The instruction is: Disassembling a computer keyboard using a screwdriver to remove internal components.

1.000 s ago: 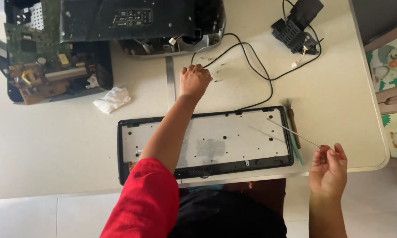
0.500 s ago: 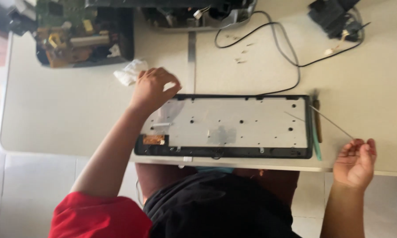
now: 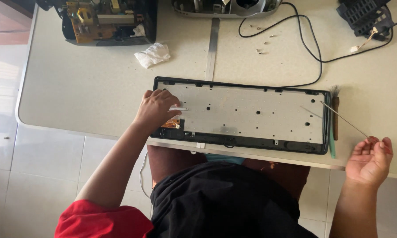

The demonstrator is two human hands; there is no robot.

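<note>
**Opened keyboard, hands at both ends**

Left hand (image 3: pixel 156 110) rests on the opened keyboard (image 3: pixel 242 115) by its small circuit board (image 3: pixel 172 124), grip pinching a thin metal strip (image 3: pixel 179 108). Right hand (image 3: pixel 369 161) holds a slim screwdriver (image 3: pixel 345 120) (fingers loosely curled) off the table (image 3: pixel 75 88) edge.

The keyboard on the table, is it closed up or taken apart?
Taken apart. The keyboard lies with no keys showing, only a bare pale sheet and a small orange circuit board beside the left hand.

circuit board (image 3: pixel 172 124) under left hand (image 3: pixel 156 109) (mostly hidden)
</note>
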